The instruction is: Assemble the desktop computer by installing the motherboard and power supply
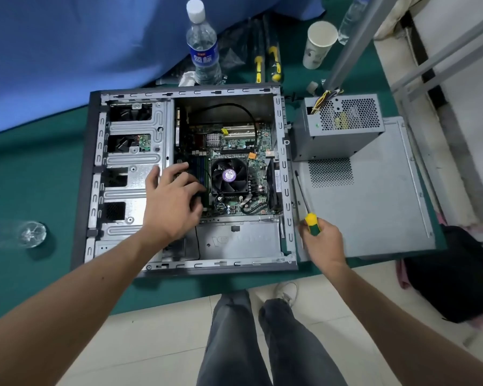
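Head view: two hands at an open computer case (123, 174).

Right grip (322, 240) clenches a screwdriver (310, 220), shaft pointing away. Left grip (173, 201) curls its fingers onto the motherboard (234, 151) just beyond, inside the case. Farther right, past the screwdriver tip, the power supply (338, 126) sits on the side panel (374, 207).

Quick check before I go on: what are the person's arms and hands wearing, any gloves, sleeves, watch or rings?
Nothing is visible on them. The left hand and right hand are bare, with no gloves and no rings in view. Both forearms are uncovered up to the frame edges: no sleeves, watch or wristband show. Below, the legs wear dark grey trousers and one pale shoe shows.
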Tool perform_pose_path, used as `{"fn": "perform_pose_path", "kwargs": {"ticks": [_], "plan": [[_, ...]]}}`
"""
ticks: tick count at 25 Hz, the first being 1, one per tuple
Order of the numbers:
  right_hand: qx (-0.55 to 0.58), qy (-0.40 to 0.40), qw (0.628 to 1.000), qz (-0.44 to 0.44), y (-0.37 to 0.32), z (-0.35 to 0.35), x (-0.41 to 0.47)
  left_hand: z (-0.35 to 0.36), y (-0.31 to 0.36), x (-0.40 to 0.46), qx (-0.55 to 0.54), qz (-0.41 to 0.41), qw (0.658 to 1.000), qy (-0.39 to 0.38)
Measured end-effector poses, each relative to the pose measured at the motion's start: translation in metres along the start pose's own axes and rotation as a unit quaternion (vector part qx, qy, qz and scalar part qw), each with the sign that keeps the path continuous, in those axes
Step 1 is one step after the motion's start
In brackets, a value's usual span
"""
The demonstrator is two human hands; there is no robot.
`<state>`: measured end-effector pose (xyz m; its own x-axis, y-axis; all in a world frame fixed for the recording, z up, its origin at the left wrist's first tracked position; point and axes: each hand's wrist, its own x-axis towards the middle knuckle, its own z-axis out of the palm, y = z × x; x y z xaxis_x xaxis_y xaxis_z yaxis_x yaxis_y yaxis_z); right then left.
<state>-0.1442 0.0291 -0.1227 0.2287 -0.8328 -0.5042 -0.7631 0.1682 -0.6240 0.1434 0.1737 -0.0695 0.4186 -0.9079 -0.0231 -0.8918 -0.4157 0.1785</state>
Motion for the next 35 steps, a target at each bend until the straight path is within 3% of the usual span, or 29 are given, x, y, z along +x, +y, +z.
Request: {"fn": "perform_pose_path", "kwargs": {"ticks": [6,9,11,14,18,25,29,33,35], "plan": [[0.118,0.069,0.989,-0.047,-0.047,-0.039,-0.036,-0.010,0.004,0.001,-0.013,-0.011,0.999,-0.031],[0.176,0.054,0.980,-0.069,-0.083,-0.044,-0.057,-0.017,0.003,0.001,-0.046,-0.018,0.997,-0.066],[0.202,0.012,0.977,-0.069,-0.104,-0.038,-0.072,-0.025,0.005,-0.002,-0.140,-0.031,0.988,-0.065],[0.221,-0.053,0.971,-0.067,-0.129,-0.020,-0.092,-0.041,0.028,-0.022,-0.272,-0.008,0.961,-0.039],[0.214,-0.123,0.967,-0.059,-0.140,0.003,-0.107,-0.052,0.060,-0.050,-0.494,0.011,0.865,-0.085],[0.221,-0.228,0.948,-0.004,-0.135,0.008,-0.096,-0.048,0.062,-0.055,-0.529,-0.034,0.847,-0.045],[0.248,-0.268,0.931,-0.004,-0.140,0.007,-0.092,-0.057,0.056,-0.048,-0.493,-0.034,0.868,-0.040],[0.229,-0.237,0.944,-0.018,-0.144,0.002,-0.088,-0.059,0.055,-0.043,-0.515,-0.066,0.854,-0.036],[0.128,-0.193,0.969,-0.084,-0.142,-0.008,-0.082,-0.060,0.050,-0.043,-0.543,-0.113,0.831,-0.033]]}}
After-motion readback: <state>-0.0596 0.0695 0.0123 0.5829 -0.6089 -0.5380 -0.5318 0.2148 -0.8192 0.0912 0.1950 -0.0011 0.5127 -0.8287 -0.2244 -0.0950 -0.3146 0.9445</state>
